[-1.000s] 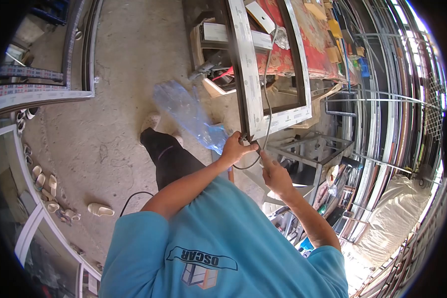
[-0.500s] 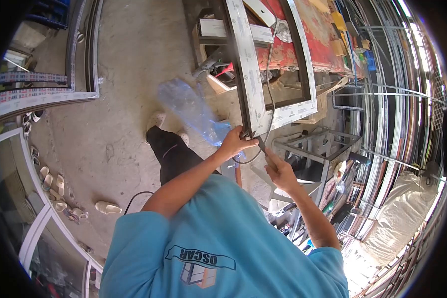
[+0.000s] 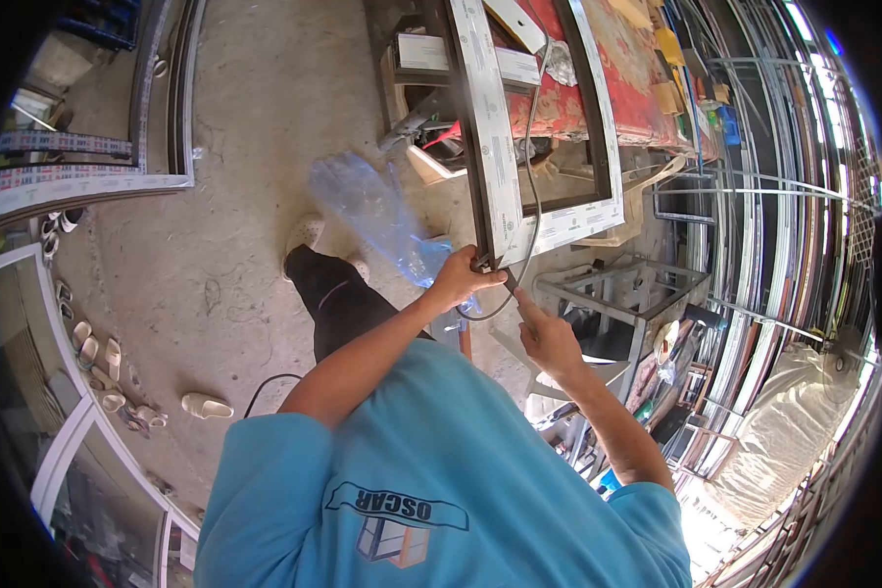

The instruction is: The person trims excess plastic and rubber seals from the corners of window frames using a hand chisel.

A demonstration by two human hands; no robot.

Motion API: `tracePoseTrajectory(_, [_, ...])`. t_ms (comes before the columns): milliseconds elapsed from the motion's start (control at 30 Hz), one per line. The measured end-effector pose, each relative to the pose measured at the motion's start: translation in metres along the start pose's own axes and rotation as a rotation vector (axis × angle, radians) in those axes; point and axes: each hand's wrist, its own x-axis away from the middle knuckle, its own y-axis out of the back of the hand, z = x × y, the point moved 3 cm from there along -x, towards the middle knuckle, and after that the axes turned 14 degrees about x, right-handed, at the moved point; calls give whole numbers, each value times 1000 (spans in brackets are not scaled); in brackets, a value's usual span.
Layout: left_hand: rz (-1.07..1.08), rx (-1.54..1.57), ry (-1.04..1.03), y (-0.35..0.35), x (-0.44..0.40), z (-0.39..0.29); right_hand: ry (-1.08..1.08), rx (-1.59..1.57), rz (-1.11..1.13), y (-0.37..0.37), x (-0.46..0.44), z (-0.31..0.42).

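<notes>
A window frame [image 3: 503, 176] with white printed protective film and dark inner edges reaches toward me, its near corner just beyond my hands. My left hand [image 3: 457, 280] is closed round that corner, the thumb stretched to the right along its end. In my right hand [image 3: 554, 345] is a narrow, flat, dark tool that looks like a file [image 3: 512, 283]. Its far end lies against the frame corner beside my left thumb; the grip is mostly hidden by my fingers. A grey cable [image 3: 530, 157] hangs over the frame and loops below the corner.
A red-covered workbench [image 3: 637, 88] stands beyond the frame. Clear plastic film [image 3: 372, 211] lies on the floor by my feet. To the right are a metal stand [image 3: 647, 284] and racks of long profiles [image 3: 784, 127]. Slippers [image 3: 208, 406] and glazed panels [image 3: 88, 441] are on the left.
My right hand and the tool have shifted very slightly up and left at the frame corner. The left hand keeps its hold; the whole view has moved a little.
</notes>
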Motion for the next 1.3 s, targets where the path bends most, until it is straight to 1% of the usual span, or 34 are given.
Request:
tracePoseTrajectory(67, [-2,-24,-3,-1,-1,-1,-23,134,37,-1,0,-3])
tracePoseTrajectory(200, [21,-36,-59,-3,0,-2,26,187,11,0,-3,-20])
tracePoseTrajectory(267, [37,-25,-81,-5,3,-3,145,303,4,0,-9,-35])
tracePoseTrajectory(300, [57,26,-120,-9,8,-9,140,290,1,4,-13,-46])
tracePoseTrajectory(333, [79,76,-160,-12,13,-15,278,345,-34,10,-18,-54])
tracePoseTrajectory(367, [84,62,-157,-9,16,-18,417,401,-73,13,-18,-58])
tracePoseTrajectory(400, [34,-186,-29,-2,20,-18,411,390,-83,14,-15,-63])
tracePoseTrajectory(433, [-17,-436,97,2,24,-18,336,296,-64,15,-10,-67])
tracePoseTrajectory(467, [-49,-235,-63,9,26,3,263,202,-49,17,-5,-71])
tracePoseTrajectory(500, [-39,-253,-64,17,31,5,189,106,-33,16,-1,-75])
tracePoseTrajectory(533, [128,-91,161,25,38,10,221,3,-101,11,4,-79])
tracePoseTrajectory(567, [290,69,389,26,45,11,210,-9,-120,3,10,-79])
tracePoseTrajectory(633, [590,44,454,-14,61,-5,-144,-375,-247,-16,26,-89])
tracePoseTrajectory(667, [541,38,474,-47,69,-33,-245,-503,-416,-38,29,-98])
tracePoseTrajectory(700, [492,28,494,-84,81,-68,-247,-526,-434,-47,33,-94])
tracePoseTrajectory(767, [684,-148,254,-140,78,-136,-574,-984,-502,-68,43,-91])
tracePoseTrajectory(800, [658,-150,188,-162,83,-185,-664,-1025,-562,-72,47,-81])
tracePoseTrajectory(833, [637,-149,124,-178,92,-234,-682,-1055,-596,-82,51,-77])
tracePoseTrajectory(900, [470,-969,-1133,-171,125,-338,-738,-1048,-585,-108,54,-67])
tracePoseTrajectory(933, [645,-149,-1051,-141,151,-385,-714,-1089,-565,-114,57,-58])
tracePoseTrajectory(967, [726,649,-814,-116,178,-425,-738,-1130,-596,-119,55,-52])
tracePoseTrajectory(1000, [696,614,-1108,-132,222,-472,-688,-1154,-574,-126,52,-43])
tracePoseTrajectory(1033, [571,144,-1664,-122,255,-495,-643,-1183,-551,-134,50,-30])
tracePoseTrajectory(1067, [649,26,-1728,-132,257,-492,-683,-1234,-582,-143,47,-18])
tracePoseTrajectory(1100, [733,-84,-1792,-147,252,-487,-697,-1225,-545,-150,40,-7])
tracePoseTrajectory(1133, [559,-69,-1616,-157,227,-466,-708,-1212,-506,-155,32,1])
tracePoseTrajectory(1167, [387,-70,-1438,-152,195,-440,-714,-1196,-466,-159,24,8])
tracePoseTrajectory(1200, [361,-494,-1105,-141,153,-421,-701,-1135,-502,-161,16,15])
tracePoseTrajectory(1233, [320,-900,-754,-128,110,-401,-734,-1170,-526,-160,12,22])
tracePoseTrajectory(1267, [296,-1176,-498,-135,83,-371,-733,-1227,-527,-157,7,29])
tracePoseTrajectory(1300, [381,-1145,-233,-111,51,-345,-728,-1283,-527,-151,3,37])
